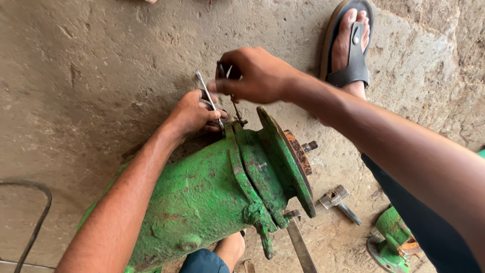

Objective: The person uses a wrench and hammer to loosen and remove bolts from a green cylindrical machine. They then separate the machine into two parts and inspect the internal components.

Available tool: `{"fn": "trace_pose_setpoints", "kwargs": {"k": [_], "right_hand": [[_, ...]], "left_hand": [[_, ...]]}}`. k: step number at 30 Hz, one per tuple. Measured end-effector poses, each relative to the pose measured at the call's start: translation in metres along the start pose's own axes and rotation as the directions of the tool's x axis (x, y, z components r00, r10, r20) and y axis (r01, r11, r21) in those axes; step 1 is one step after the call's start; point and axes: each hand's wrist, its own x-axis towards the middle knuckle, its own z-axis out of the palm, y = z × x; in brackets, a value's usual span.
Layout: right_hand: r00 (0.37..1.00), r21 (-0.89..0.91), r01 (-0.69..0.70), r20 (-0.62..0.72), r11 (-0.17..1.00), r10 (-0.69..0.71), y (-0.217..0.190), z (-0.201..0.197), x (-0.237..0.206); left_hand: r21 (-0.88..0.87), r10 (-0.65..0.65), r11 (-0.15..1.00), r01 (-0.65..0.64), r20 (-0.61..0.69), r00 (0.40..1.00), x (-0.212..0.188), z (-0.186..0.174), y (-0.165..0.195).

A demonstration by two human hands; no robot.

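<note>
Left arm runs in from bottom-left, forearm bare, angled up and right. Left hand (191, 114) is clenched, knuckles up, fingers (214, 115) curled tight in a fist grip. Right arm crosses in from the right edge, forearm bare, sloping up and left. Right hand (255, 76) sits just above the left, palm down, fingers pinched together at the tips.

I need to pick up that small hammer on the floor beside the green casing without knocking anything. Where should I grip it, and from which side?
Probably take the hammer by its slim handle, which points away from the green casing toward the lower right. Come from above on that open side: the blocky head lies nearest the flange, and the handle's far end has bare concrete floor around it.
</note>
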Motion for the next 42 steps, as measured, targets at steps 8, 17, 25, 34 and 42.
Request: {"fn": "trace_pose_setpoints", "kwargs": {"k": [8,17,25,34,42], "right_hand": [[0.957,0.175,-0.288,0.067,0.941,0.281,0.000,0.011,0.036],[0.984,-0.038,-0.173,-0.040,0.984,0.171,0.003,0.029,0.048],[0.987,-0.119,-0.151,-0.069,0.981,0.144,0.008,0.037,0.041],[0.969,0.045,-0.242,-0.047,0.969,0.244,0.015,0.044,0.045],[0.977,-0.350,-0.049,-0.211,0.935,-0.027,0.020,0.057,0.055]], "left_hand": [[-0.037,-0.025,0.999,0.026,0.008,1.000,-0.004,0.002,0.006],[-0.089,-0.008,0.996,0.010,0.016,1.000,0.008,0.001,-0.007],[-0.048,0.072,0.996,-0.070,0.049,0.996,0.014,-0.001,-0.016],[-0.079,-0.007,0.997,0.007,0.000,1.000,0.005,0.003,-0.001],[-0.087,0.052,0.995,-0.054,-0.024,0.998,0.012,0.004,0.004]]}}
